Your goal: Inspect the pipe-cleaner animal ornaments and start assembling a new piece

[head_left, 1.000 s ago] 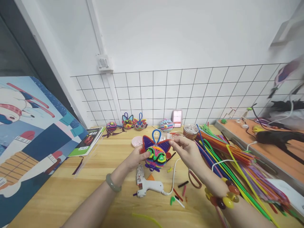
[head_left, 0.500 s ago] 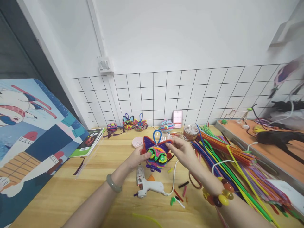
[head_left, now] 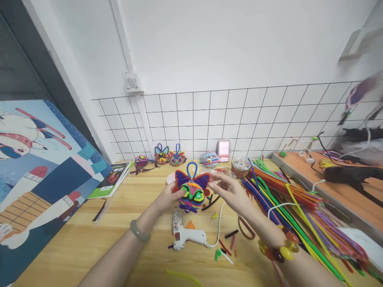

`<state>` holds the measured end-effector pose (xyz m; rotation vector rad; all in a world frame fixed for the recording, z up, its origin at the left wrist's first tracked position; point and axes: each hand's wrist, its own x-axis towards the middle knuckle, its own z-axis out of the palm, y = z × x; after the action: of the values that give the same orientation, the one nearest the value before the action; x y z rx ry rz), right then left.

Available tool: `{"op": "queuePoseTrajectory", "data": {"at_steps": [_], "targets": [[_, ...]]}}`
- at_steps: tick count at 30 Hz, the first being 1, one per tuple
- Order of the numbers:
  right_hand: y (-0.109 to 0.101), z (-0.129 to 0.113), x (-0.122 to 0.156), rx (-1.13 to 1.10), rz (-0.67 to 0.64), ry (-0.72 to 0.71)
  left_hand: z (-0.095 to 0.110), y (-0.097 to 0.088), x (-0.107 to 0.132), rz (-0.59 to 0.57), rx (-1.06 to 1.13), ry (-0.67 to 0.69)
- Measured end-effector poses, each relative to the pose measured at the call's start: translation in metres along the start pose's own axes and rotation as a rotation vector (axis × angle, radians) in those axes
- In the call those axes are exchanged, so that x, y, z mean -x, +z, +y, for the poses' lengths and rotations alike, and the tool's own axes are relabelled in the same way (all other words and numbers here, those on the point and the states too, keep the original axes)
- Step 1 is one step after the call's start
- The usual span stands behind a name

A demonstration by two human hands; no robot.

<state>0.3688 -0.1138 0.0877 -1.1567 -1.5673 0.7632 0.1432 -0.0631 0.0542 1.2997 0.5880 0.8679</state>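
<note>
**Fuzzy eared ornament in hand: go easy on the ears**

So the striped ornament is up off the tabletop, held above the glue gun, face toward the wearer and blue loop on top. My two cents: let the left side take the weight, and nudge the purple ear by its edge, since yanking could probably work it loose (glued bits can be fussy).

Pose-wise, the left hand comes in from the side, its grip clamped on the ornament with the thumb across the front. The right hand has its wrist angled inward, fingers bent, fingertips right by the other ear edge; can't tell if that grip is actually pinching anything.
</note>
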Motion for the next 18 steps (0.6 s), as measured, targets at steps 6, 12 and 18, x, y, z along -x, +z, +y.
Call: {"op": "queuePoseTrajectory", "data": {"at_steps": [6,12,18], "targets": [[-0.025,0.024,0.014,-0.041,0.007,0.110,-0.003,-0.056,0.000,0.346,-0.010,0.026],[-0.040,0.040,0.038,-0.011,-0.039,0.225,-0.015,-0.116,-0.003,0.652,0.021,0.083],[-0.043,0.055,0.058,-0.004,-0.132,0.340,-0.030,-0.145,-0.003,0.744,0.023,0.055]]}}
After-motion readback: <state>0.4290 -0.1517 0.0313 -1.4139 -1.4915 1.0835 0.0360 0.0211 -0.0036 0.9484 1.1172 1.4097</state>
